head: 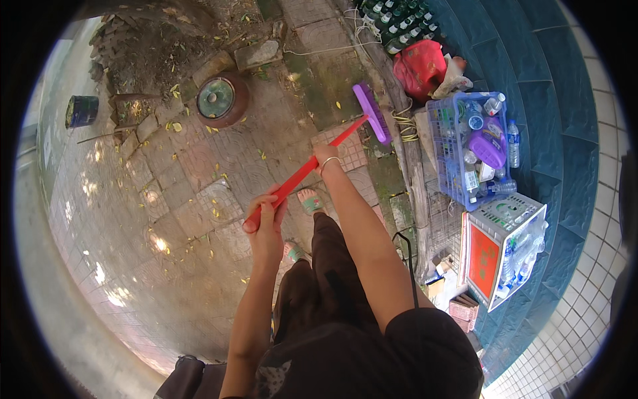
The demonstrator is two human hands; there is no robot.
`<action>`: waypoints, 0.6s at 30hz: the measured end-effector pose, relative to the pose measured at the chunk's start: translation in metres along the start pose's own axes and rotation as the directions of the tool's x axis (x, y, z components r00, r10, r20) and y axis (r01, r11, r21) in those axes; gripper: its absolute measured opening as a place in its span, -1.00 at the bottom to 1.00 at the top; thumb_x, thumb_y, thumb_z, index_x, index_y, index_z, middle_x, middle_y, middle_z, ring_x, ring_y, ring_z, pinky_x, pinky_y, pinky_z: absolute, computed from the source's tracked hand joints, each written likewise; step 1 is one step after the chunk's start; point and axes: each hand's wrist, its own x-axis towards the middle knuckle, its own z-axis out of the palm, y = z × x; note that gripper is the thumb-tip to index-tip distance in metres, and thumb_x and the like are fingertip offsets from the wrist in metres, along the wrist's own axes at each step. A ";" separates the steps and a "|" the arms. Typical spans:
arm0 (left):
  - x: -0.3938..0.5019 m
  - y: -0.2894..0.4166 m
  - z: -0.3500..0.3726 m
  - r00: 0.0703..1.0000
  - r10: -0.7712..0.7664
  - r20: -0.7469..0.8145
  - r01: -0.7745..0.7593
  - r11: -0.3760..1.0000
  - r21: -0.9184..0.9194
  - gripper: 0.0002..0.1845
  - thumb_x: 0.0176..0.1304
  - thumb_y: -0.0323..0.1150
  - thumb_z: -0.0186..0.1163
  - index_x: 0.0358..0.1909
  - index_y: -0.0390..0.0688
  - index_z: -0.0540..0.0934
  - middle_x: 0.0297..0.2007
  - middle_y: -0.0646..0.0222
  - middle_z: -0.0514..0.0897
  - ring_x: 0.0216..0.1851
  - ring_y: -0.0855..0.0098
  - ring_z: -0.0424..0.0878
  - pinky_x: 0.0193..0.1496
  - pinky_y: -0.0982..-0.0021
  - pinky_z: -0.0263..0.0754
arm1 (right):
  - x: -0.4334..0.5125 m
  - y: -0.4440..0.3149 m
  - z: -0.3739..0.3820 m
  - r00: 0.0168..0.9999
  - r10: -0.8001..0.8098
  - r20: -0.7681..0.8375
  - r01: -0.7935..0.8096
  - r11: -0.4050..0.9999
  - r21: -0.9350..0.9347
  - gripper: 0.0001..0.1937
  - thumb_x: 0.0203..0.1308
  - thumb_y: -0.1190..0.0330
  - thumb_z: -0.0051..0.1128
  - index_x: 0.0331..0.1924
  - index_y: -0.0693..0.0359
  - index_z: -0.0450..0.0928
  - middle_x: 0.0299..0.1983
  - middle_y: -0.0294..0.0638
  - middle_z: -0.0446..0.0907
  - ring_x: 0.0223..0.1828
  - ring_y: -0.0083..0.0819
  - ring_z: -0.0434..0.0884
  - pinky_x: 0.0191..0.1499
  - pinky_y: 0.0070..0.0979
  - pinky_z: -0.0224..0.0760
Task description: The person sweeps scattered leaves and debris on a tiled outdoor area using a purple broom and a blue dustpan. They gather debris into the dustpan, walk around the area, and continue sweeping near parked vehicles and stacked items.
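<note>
Both of my hands grip a long broom with a red handle [301, 174]. My left hand [267, 212] closes around it near its upper end, the thumb lying along it. Farther down the shaft, my right hand [326, 155], with a bangle at the wrist, wraps around it. At the far end is the purple broom head [369, 112], its bristles facing a log [394, 82] at the paving's edge. Whether the bristles touch the ground, I cannot tell. Scattered yellow leaves [215, 212] lie on the paving bricks [199, 164].
A round glazed pot [238, 107] stands ahead on the left. Along the right are a blue crate [443, 159] and a grey crate [506, 217] of plastic bottles, a red bag [421, 67] and green glass bottles [398, 25]. Yellow cord [406, 127] loops beside the log.
</note>
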 end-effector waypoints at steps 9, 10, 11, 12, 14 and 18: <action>-0.053 0.022 0.016 0.988 0.116 0.105 -0.134 0.973 0.189 -0.82 0.27 -0.29 -0.08 -0.31 -0.21 0.35 0.08 0.05 0.27 0.12 0.19 0.26 0.18 0.21 0.21 | -0.057 -0.001 0.002 0.995 -0.087 -0.048 0.085 0.995 -0.051 -0.85 -0.13 0.54 -0.04 -0.68 0.25 0.26 -0.76 -0.22 0.28 -0.75 -0.36 0.36 -0.73 -0.41 0.22; -0.036 0.015 0.020 0.996 0.067 0.061 -0.072 0.994 0.084 -0.81 0.24 -0.31 -0.02 -0.30 -0.27 0.36 0.06 0.01 0.29 0.11 0.17 0.28 0.15 0.23 0.25 | -0.042 -0.011 -0.001 0.992 -0.084 -0.096 0.078 0.995 -0.061 -0.86 -0.12 0.54 -0.04 -0.67 0.24 0.26 -0.76 -0.22 0.27 -0.76 -0.37 0.35 -0.74 -0.41 0.21; -0.020 0.005 0.026 0.999 0.034 0.029 -0.035 0.998 0.054 -0.80 0.24 -0.30 -0.01 -0.29 -0.26 0.36 0.07 0.02 0.29 0.11 0.17 0.28 0.16 0.23 0.24 | -0.025 -0.021 -0.005 0.986 -0.110 -0.123 0.100 0.991 -0.086 -0.87 -0.12 0.54 -0.03 -0.66 0.24 0.26 -0.75 -0.22 0.28 -0.75 -0.37 0.35 -0.73 -0.42 0.21; -0.004 -0.005 0.033 1.000 0.005 0.004 -0.005 1.000 0.014 -0.79 0.24 -0.29 -0.01 -0.29 -0.26 0.36 0.07 0.03 0.28 0.12 0.18 0.28 0.17 0.23 0.23 | -0.008 -0.031 -0.007 0.978 -0.097 -0.183 0.077 0.990 -0.116 -0.87 -0.12 0.54 -0.02 -0.64 0.24 0.27 -0.74 -0.23 0.28 -0.75 -0.38 0.34 -0.73 -0.42 0.21; 0.016 -0.014 0.039 1.000 -0.006 -0.025 0.005 1.000 -0.026 -0.79 0.25 -0.28 -0.01 -0.28 -0.26 0.36 0.08 0.06 0.27 0.12 0.18 0.27 0.18 0.23 0.22 | 0.018 -0.045 -0.005 0.996 -0.005 -0.084 0.002 1.000 -0.030 -0.81 -0.11 0.52 -0.07 -0.35 0.39 0.29 -0.59 -0.12 0.35 -0.68 -0.33 0.40 -0.68 -0.35 0.30; -0.001 -0.017 0.041 0.994 0.114 0.000 -0.113 0.989 0.090 -0.79 0.27 -0.28 -0.05 -0.27 -0.24 0.34 0.10 0.09 0.25 0.14 0.19 0.24 0.20 0.25 0.20 | 0.020 -0.041 0.020 0.988 -0.065 0.141 0.087 0.984 -0.157 -0.89 -0.10 0.53 0.02 -0.58 0.27 0.30 -0.72 -0.22 0.32 -0.75 -0.37 0.37 -0.68 -0.44 0.27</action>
